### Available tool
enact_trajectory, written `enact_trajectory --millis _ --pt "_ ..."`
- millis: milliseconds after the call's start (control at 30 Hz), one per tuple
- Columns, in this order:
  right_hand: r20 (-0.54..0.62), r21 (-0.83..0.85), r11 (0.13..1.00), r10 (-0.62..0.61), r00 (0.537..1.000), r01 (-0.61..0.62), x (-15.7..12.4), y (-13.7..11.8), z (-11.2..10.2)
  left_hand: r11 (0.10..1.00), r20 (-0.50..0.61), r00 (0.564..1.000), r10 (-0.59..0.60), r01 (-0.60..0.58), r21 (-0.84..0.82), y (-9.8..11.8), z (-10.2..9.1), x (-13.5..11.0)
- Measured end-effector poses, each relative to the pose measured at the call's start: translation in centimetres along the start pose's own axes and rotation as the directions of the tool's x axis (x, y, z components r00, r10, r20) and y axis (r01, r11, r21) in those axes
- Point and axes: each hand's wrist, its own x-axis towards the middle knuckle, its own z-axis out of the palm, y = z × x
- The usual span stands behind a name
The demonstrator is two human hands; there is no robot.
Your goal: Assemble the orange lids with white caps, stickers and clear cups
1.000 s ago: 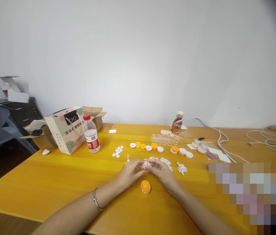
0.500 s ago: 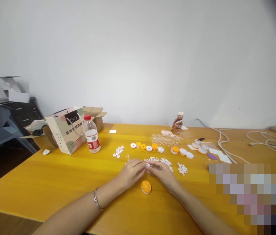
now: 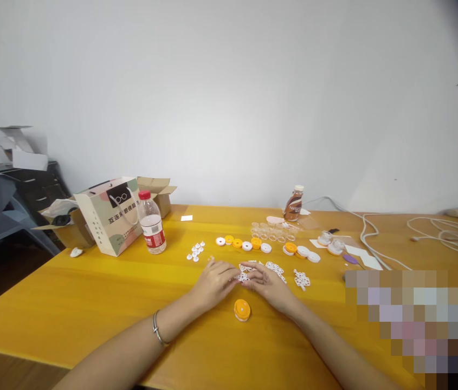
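Note:
Between the fingertips of both hands is a small white perforated plastic piece. My left hand pinches it from the left, and my right hand has its fingers curled at its right side. Just in front of the hands sits an orange and white round case, its domed orange inside facing up. More white lattice pieces lie behind my right hand, partly hidden by it. One separate lattice piece rests further right. White stemmed discs lie beyond my left hand.
Orange and white rings form a row, with clear cups behind. A water bottle and a paper bag stand left. At the back are a brown bottle and white cables to its right.
The fingers of both hands have spread slightly apart, so more of the white piece shows. The round case stays in place.

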Motion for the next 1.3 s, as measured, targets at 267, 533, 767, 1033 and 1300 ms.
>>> enact_trajectory --millis 267,533,767,1033,1300 --pt "0.044 -0.041 0.999 0.002 0.999 0.0 -0.16 -0.29 -0.03 1.0 0.045 0.999 0.023 -0.022 -0.018 0.23 -0.39 0.01" --pt "0.049 -0.04 0.999 0.019 0.999 -0.017 -0.23 -0.35 -0.16 0.999 0.044 0.999 0.026 -0.024 -0.026 0.35 -0.49 0.05" --pt "0.064 -0.044 0.999 0.006 0.998 -0.003 -0.32 -0.51 -0.12 0.999 0.027 0.999 0.019 -0.019 -0.026 0.47 -0.54 0.12" --pt "0.084 -0.092 0.995 -0.024 0.996 0.032 -0.36 -0.43 -0.15 1.0 0.066 0.998 -0.013 0.014 -0.021 0.49 -0.59 0.08" --pt "0.106 -0.077 0.993 -0.08 0.991 0.088 -0.44 -0.48 -0.09 0.999 0.082 0.996 -0.016 0.019 -0.036 0.73 -0.65 0.11"
